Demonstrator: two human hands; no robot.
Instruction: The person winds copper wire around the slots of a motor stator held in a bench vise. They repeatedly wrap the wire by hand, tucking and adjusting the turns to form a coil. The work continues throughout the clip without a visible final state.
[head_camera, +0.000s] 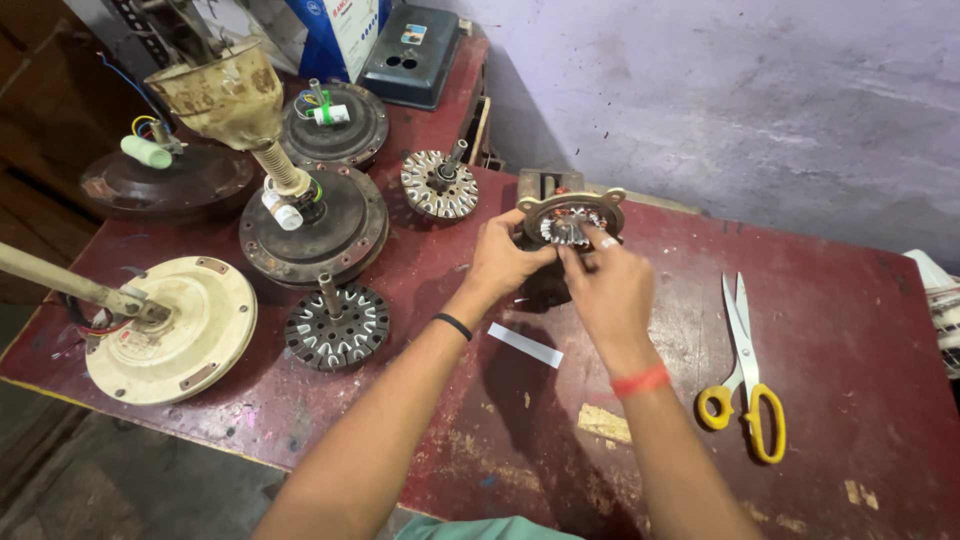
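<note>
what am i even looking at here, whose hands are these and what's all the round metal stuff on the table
This is one picture from a camera worn on a person's head, looking down at their own two bare hands over a worn red table. There is no machine doing the work.

The left hand and right hand both grip a small motor stator, a ring with copper windings inside a metal frame.

Around it lie ceiling-fan parts: a cream fan motor on a rod, a rusty dark motor housing with a cup-shaped cover above it, two toothed stator cores, and further dark housings behind.

To the right lie yellow-handled scissors. A white strip lies near the wrists.
</note>
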